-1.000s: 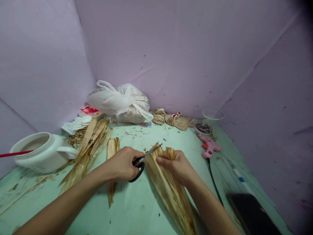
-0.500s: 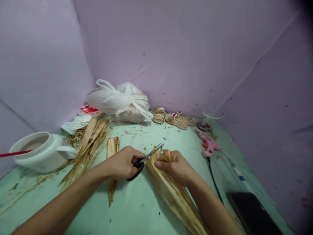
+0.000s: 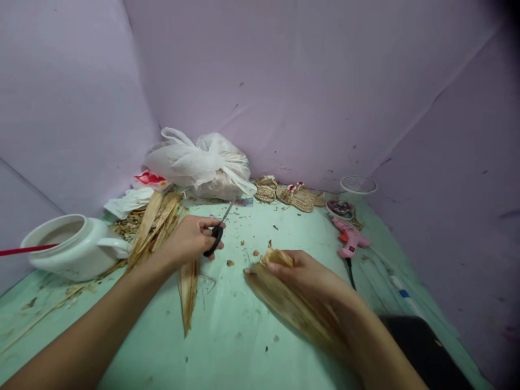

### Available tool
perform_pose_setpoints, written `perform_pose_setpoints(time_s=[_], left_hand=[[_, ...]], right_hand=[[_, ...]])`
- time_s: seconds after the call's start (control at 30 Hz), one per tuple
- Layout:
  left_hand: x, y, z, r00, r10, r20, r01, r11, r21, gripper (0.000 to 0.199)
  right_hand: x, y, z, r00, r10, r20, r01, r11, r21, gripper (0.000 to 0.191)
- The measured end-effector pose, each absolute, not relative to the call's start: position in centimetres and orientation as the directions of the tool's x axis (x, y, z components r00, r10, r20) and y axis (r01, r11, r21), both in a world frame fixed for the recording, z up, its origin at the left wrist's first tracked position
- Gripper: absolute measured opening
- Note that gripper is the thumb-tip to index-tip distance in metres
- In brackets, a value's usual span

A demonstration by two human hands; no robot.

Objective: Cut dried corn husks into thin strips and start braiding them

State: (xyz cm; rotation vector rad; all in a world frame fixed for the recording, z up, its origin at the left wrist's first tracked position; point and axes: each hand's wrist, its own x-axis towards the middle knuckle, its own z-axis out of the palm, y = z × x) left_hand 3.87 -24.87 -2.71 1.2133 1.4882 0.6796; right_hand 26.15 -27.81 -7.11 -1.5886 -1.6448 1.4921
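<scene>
We observe the left hand [image 3: 193,238] with its fingers curled around the black handles of the scissors [image 3: 218,238]. The metal blades point away from the wearer, towards the white plastic bag [image 3: 203,168], and stand well apart from the dried leaf bundle [image 3: 280,295].

We find that bundle in the right hand [image 3: 309,279], gripped near its far end, thumb on top. Its ragged tip faces away from the wearer; its body slopes back beneath the right forearm, above the pale green tabletop [image 3: 227,341]. Motion blur softens its lower part.

We note small trimmings [image 3: 230,263] on the tabletop between the hands. A separate dried leaf strip [image 3: 189,298] lies partly beneath the left wrist. To the left we locate a heap of dried leaves [image 3: 156,227] beside a white handled pot [image 3: 77,254]. To the right rest a pink glue gun [image 3: 351,239] and a dark phone [image 3: 422,352]. Woven slippers [image 3: 298,199] lie against the rear wall [image 3: 284,97].
</scene>
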Motion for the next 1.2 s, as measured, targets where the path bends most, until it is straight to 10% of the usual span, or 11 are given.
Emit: perform_pose_setpoints(time_s=[0.13,0.23,0.43,0.57,0.8,0.97,1.2], left_hand=[[2.8,-24.6,-2.2,0.014,0.965,-0.263,0.353,0.241,0.904,0.036],[1.8,-24.5,-1.7,-0.008,0.98,-0.197,0.346,0.187,0.919,0.033],[2.8,-25.9,-1.5,0.077,0.963,-0.256,0.336,0.217,0.917,0.032],[8.2,-28.0,-4.8,0.419,0.755,-0.504,0.27,0.426,0.863,0.022],[16.7,-28.5,-8.7,0.602,0.569,-0.56,0.131,0.622,0.772,0.01],[12.8,-30.5,-6.8,0.498,0.772,-0.395,0.58,0.043,0.814,0.011],[8.8,-31.6,-4.1,0.498,0.804,-0.325,0.864,-0.43,0.262,0.015]], right_hand=[[24.6,-29.1,-5.8,-0.148,0.911,-0.386,0.91,-0.028,-0.414,0.047],[23.1,-30.1,-5.4,-0.174,0.881,-0.439,0.977,0.098,-0.192,0.022],[25.8,-29.5,-3.8,-0.263,0.912,-0.315,0.812,0.033,-0.583,0.005],[29.0,-28.5,-1.7,0.105,0.983,-0.15,0.463,-0.181,-0.868,0.016],[30.3,-28.3,-1.4,0.293,0.954,-0.065,0.18,-0.122,-0.976,0.029],[30.3,-27.7,-2.5,0.15,0.973,-0.177,0.3,-0.216,-0.929,0.03],[29.7,-26.6,-4.2,0.074,0.96,-0.271,0.327,-0.28,-0.903,0.027]])
